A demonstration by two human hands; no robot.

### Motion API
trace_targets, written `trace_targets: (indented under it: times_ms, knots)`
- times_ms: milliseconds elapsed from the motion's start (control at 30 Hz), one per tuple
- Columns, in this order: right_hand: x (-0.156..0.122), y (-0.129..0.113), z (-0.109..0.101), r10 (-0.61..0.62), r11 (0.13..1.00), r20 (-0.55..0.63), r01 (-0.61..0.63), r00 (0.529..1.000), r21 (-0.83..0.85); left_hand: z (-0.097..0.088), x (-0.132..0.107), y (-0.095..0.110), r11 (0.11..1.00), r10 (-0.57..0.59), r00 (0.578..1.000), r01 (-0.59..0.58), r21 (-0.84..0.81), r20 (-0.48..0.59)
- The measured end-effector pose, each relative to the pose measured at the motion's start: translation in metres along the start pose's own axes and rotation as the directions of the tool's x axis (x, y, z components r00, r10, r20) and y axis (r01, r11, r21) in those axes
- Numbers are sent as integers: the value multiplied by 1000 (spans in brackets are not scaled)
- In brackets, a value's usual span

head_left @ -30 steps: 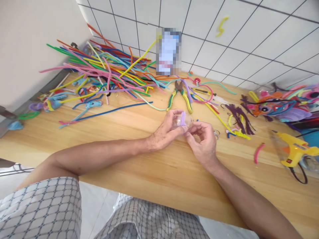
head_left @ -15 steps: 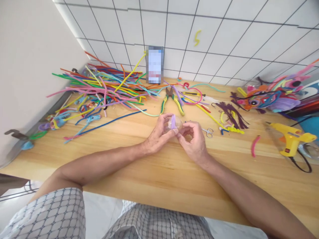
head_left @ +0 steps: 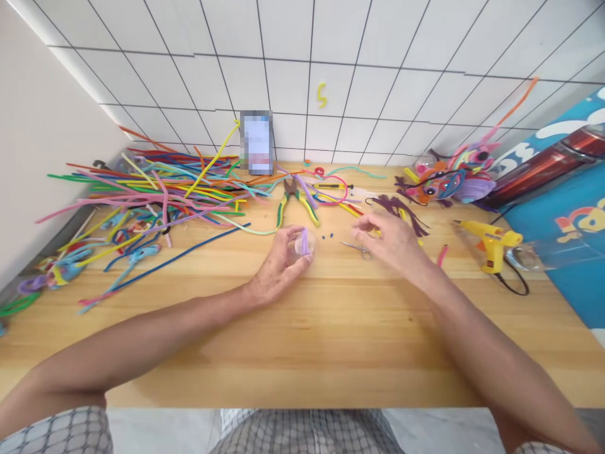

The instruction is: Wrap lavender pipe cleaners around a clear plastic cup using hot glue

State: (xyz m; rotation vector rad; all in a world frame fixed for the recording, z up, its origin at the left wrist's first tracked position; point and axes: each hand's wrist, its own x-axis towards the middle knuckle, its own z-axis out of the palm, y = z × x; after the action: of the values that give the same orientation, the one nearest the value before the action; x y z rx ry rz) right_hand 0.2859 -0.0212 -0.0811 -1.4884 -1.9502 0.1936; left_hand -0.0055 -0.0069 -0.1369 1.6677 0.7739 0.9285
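Note:
My left hand [head_left: 286,261] is wrapped around a small clear plastic ball [head_left: 297,244], which has a purple pipe cleaner [head_left: 305,241] running round its middle. The thumb presses on the near side of the ball. My right hand [head_left: 390,243] is off to the right, slightly blurred, over the table beside small scissors [head_left: 363,250]. Its fingers are bent but apart, and nothing shows between them. Two tiny blue pieces [head_left: 328,236] lie on the wood between the ball and the scissors.
Green-and-yellow pliers [head_left: 295,202] lie behind the ball. Left is a heap of coloured pipe cleaners [head_left: 189,183]; a phone [head_left: 256,144] leans on the tiled wall. Right are dark purple strands [head_left: 399,211], a yellow glue gun [head_left: 491,243] with its cord, and a colourful pipe-cleaner figure [head_left: 449,180].
My right hand has come away from the ball and moved right, towards the scissors. The left hand still holds the ball. The whole view has turned right, uncovering the tiny blue pieces.

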Motion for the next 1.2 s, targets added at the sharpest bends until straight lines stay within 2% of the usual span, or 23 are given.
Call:
trace_targets:
  times_ms: [100,200,333,400,533,600,733,833,967,1200]
  knots:
    - [-11,26,8,-17,974,129,45,991,-224,-3,2,0,991,94,996,-94,98,2]
    - [-25,37,23,-50,940,206,115,977,-320,-5,2,-3,973,181,983,-182,144,22]
    - [-33,40,29,-95,930,210,162,973,-329,-6,4,-4,957,248,968,-249,150,25]
    - [-34,40,25,-86,948,151,128,985,-293,-5,6,-4,955,263,965,-263,141,14]
    - [-34,23,9,25,993,-15,-27,1000,-117,-4,10,-4,944,296,955,-294,152,10]
    - [-32,3,3,62,998,-16,-62,998,-8,-3,11,-4,940,305,952,-302,158,4]
    - [-27,-40,9,-38,994,64,31,997,100,-3,12,-6,928,334,943,-329,175,0]
    - [-22,-58,23,-107,985,50,99,993,142,-4,12,-7,915,365,931,-358,188,-2]
    - [-22,-61,36,-112,980,13,108,994,165,-4,12,-8,906,380,925,-372,203,1]
    - [-28,-55,42,-109,979,7,106,994,173,-4,12,-9,905,377,926,-370,211,9]
